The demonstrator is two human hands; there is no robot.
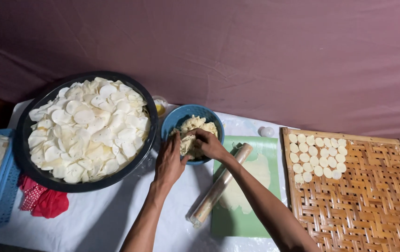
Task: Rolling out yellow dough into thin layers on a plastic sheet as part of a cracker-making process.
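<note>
Looking down, I see both my hands in the blue bowl of pale, crumbly dough. My right hand is curled over the top of the dough, fingers bent down into it and closed on a lump. My left hand rests against the near rim of the bowl, fingertips pressed into the dough's left side; I cannot tell whether it grips any.

Just right of my right wrist a rolling pin lies slanted across a green mat, with a thin rolled sheet of dough beneath it. Further right sits a woven bamboo tray with small dough rounds in rows at its far left corner. Left of my left hand, touching the bowl, is a big dark basin heaped with pale round slices. Beyond it are a red cloth and a blue basket.
</note>
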